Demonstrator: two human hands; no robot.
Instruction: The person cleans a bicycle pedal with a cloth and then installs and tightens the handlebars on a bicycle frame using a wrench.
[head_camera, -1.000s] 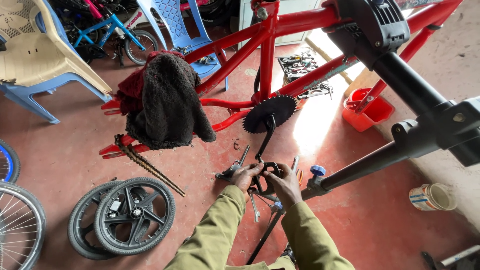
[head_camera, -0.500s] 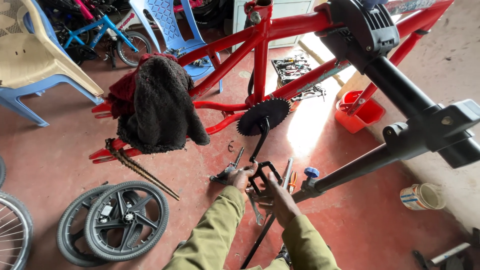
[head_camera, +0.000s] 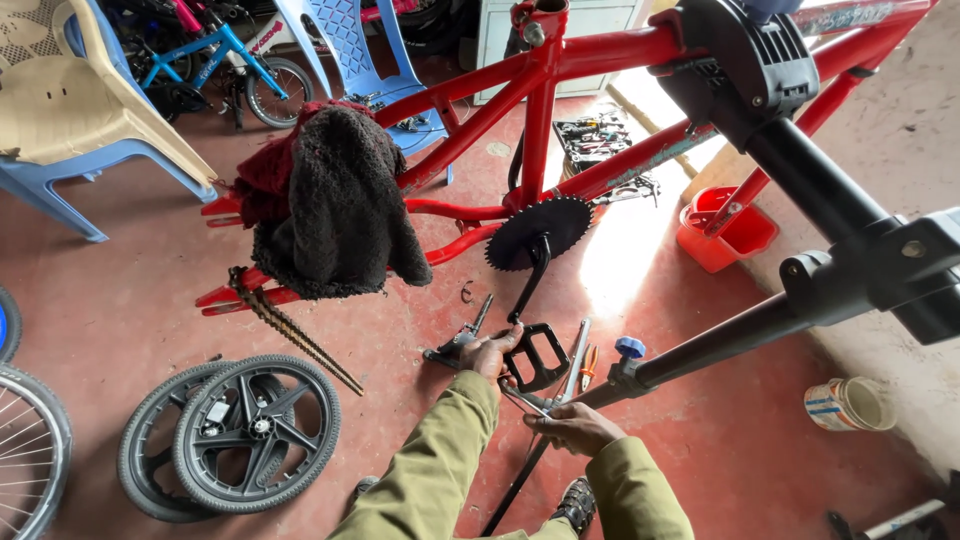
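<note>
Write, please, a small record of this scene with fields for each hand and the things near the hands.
left hand: grips the black plastic bicycle pedal on its black crank arm
right hand: holds a thin grey metal tool that reaches toward the pedal
frame: red metal bicycle frame clamped in a black repair stand
on frame: dark woolly cloth
chainring: black toothed disc
floor: two small black plastic wheels, a red plastic tub, a white tin can

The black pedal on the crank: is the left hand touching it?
Touching. The head view shows the left hand with its fingers wrapped over the near edge of the black pedal, with no gap between them.
</note>
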